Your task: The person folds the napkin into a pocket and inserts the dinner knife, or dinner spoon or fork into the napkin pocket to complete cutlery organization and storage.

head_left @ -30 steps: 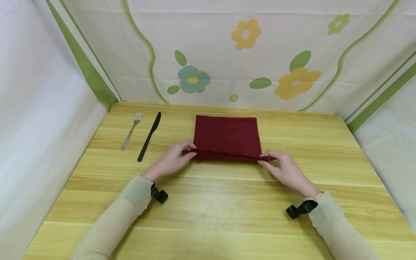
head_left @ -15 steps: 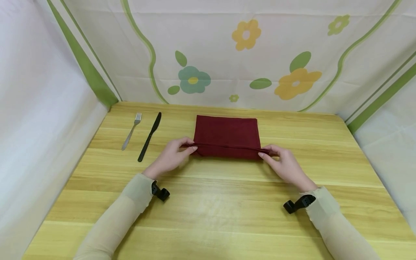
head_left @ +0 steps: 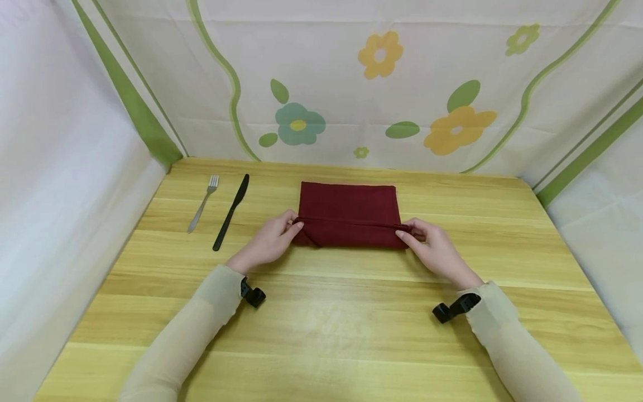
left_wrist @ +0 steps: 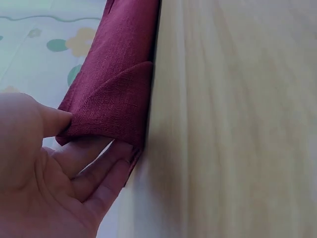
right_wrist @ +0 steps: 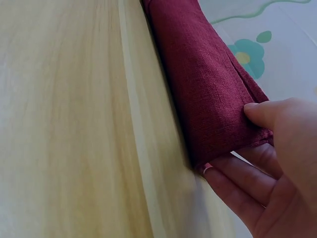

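Observation:
A dark red cloth napkin [head_left: 349, 204] lies folded on the wooden table, its near part turned up and over toward the back. My left hand [head_left: 268, 239] pinches the left end of the raised edge between thumb and fingers. At the other end my right hand [head_left: 436, 248] pinches the same edge. In the left wrist view the thumb of my left hand [left_wrist: 49, 163] presses on the cloth, with fingers reaching beneath it. The right wrist view shows my right hand [right_wrist: 282, 168] gripping likewise, thumb on top and fingers under the fold.
A silver fork [head_left: 203, 204] and a black knife [head_left: 231, 212] lie left of the napkin on the wooden table [head_left: 321, 335]. White curtains with printed flowers [head_left: 341, 84] hang behind the table and along both sides.
Both hands have moved the napkin's pinched edge away from the person, toward the back. More of the folded near part now shows in front of that edge. Fork and knife have stayed put.

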A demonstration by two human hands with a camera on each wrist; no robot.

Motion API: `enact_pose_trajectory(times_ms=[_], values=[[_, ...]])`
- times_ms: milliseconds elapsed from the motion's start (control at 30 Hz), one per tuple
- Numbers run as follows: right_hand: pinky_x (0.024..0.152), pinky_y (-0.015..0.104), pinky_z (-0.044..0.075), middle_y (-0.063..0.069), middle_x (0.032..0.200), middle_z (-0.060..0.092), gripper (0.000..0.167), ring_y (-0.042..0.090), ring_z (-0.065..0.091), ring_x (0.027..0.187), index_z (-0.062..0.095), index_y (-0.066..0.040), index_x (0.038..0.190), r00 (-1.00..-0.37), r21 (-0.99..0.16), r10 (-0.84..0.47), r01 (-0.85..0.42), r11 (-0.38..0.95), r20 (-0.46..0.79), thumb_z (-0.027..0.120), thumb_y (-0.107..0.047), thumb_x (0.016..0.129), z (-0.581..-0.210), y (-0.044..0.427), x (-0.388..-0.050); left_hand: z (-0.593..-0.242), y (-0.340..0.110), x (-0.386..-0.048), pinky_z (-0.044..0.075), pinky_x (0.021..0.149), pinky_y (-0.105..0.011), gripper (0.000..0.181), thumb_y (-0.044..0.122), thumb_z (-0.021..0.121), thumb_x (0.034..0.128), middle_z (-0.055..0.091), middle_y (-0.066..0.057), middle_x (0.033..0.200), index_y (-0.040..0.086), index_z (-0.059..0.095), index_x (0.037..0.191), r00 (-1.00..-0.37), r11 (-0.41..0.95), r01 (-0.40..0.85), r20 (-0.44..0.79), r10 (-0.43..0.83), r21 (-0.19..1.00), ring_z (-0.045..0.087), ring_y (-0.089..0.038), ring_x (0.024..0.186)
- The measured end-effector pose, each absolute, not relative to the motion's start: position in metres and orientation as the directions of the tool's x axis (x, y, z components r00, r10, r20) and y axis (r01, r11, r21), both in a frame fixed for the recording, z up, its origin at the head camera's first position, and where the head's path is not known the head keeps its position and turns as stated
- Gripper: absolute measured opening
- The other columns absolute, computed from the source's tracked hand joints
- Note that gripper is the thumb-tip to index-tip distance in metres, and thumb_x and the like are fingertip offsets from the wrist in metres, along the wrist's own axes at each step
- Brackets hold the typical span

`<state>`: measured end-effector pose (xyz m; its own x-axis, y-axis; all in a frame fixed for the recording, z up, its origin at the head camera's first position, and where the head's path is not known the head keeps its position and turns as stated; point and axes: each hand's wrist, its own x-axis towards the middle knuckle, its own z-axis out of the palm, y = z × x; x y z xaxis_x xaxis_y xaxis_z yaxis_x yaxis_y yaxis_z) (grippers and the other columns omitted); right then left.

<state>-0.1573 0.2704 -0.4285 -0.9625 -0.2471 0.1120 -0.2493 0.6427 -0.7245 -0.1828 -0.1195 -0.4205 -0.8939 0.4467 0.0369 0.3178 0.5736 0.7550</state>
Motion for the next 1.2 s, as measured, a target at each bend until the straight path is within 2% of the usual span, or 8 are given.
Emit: enact_pose_trajectory(times_ms=[167, 367, 433, 667, 933, 1033, 1100, 1200], values=[[0.084, 0.043, 0.052, 0.004, 0.089, 0.069, 0.031, 0.025, 0.068, 0.101, 0.067, -0.010, 0.114, -0.973, -0.732, -0.221, -0.199, 0.651, 0.067, 0.061, -0.039, 0.104, -0.430, 0.269, -0.166, -0.419, -0.118, -0.186, 0.032, 0.057, -0.032, 0.022, 0.024, 0.043, 0.1116, 0.039, -0.001, 0.067, 0.004, 0.053, 0.110, -0.894, 0.584, 0.296, 0.004, 0.449, 0.756, 0.034, -0.016, 0.058], [0.060, 0.029, 0.049, 0.007, 0.076, 0.063, 0.030, 0.022, 0.060, 0.069, 0.066, -0.005, 0.106, -0.981, -0.763, -0.187, -0.162, 0.626, 0.055, 0.065, -0.035, 0.102, -0.433, 0.266, -0.181, -0.417, -0.114, -0.191, 0.033, 0.057, -0.032, 0.023, 0.026, 0.043, 0.1114, 0.040, -0.002, 0.068, 0.005, 0.052, 0.108, -0.908, 0.622, 0.246, -0.047, 0.415, 0.743, 0.036, -0.017, 0.059], [0.057, 0.027, 0.046, 0.007, 0.077, 0.065, 0.029, 0.020, 0.057, 0.064, 0.066, -0.005, 0.104, -0.983, -0.763, -0.178, -0.147, 0.630, 0.042, 0.067, -0.034, 0.101, -0.434, 0.265, -0.185, -0.417, -0.112, -0.193, 0.033, 0.057, -0.032, 0.023, 0.026, 0.044, 0.1110, 0.041, -0.002, 0.068, 0.005, 0.053, 0.108, -0.916, 0.636, 0.229, -0.058, 0.397, 0.737, 0.036, -0.017, 0.058], [0.053, 0.031, 0.051, 0.007, 0.075, 0.066, 0.028, 0.023, 0.058, 0.053, 0.064, -0.004, 0.107, -0.985, -0.762, -0.171, -0.088, 0.641, -0.030, 0.068, -0.031, 0.101, -0.437, 0.263, -0.195, -0.418, -0.107, -0.202, 0.034, 0.058, -0.032, 0.024, 0.025, 0.047, 0.1098, 0.044, -0.003, 0.069, 0.003, 0.059, 0.113, -0.937, 0.700, 0.198, -0.078, 0.341, 0.686, 0.039, -0.017, 0.060], [0.053, 0.033, 0.054, 0.010, 0.082, 0.066, 0.028, 0.025, 0.061, 0.053, 0.064, -0.004, 0.106, -0.987, -0.763, -0.157, -0.074, 0.642, -0.037, 0.073, -0.029, 0.097, -0.437, 0.263, -0.200, -0.417, -0.103, -0.210, 0.036, 0.060, -0.032, 0.030, 0.023, 0.048, 0.1090, 0.049, -0.004, 0.071, -0.002, 0.059, 0.122, -0.939, 0.746, 0.187, -0.106, 0.326, 0.639, 0.042, -0.018, 0.061], [0.058, 0.030, 0.052, 0.008, 0.080, 0.066, 0.026, 0.022, 0.060, 0.058, 0.066, -0.006, 0.102, -0.989, -0.747, -0.148, -0.098, 0.658, -0.001, 0.075, -0.029, 0.096, -0.438, 0.263, -0.202, -0.416, -0.105, -0.209, 0.041, 0.065, -0.035, 0.038, 0.026, 0.047, 0.1095, 0.057, -0.009, 0.082, -0.003, 0.056, 0.132, -0.930, 0.729, 0.183, -0.123, 0.346, 0.660, 0.049, -0.022, 0.068], [0.062, 0.028, 0.049, 0.007, 0.080, 0.067, 0.025, 0.021, 0.059, 0.064, 0.067, -0.006, 0.100, -0.989, -0.737, -0.146, -0.116, 0.666, 0.023, 0.076, -0.029, 0.095, -0.438, 0.264, -0.202, -0.415, -0.109, -0.209, 0.047, 0.073, -0.038, 0.044, 0.030, 0.048, 0.1094, 0.064, -0.014, 0.099, -0.002, 0.052, 0.139, -0.916, 0.682, 0.165, -0.145, 0.373, 0.712, 0.057, -0.025, 0.081], [0.067, 0.026, 0.046, 0.006, 0.082, 0.067, 0.025, 0.020, 0.059, 0.073, 0.068, -0.007, 0.099, -0.988, -0.736, -0.149, -0.137, 0.663, 0.049, 0.077, -0.029, 0.094, -0.437, 0.266, -0.202, -0.412, -0.120, -0.208, 0.050, 0.087, -0.045, 0.051, 0.029, 0.056, 0.1067, 0.061, -0.022, 0.124, 0.001, 0.044, 0.148, -0.880, 0.582, 0.128, -0.179, 0.441, 0.803, 0.061, -0.031, 0.104]])
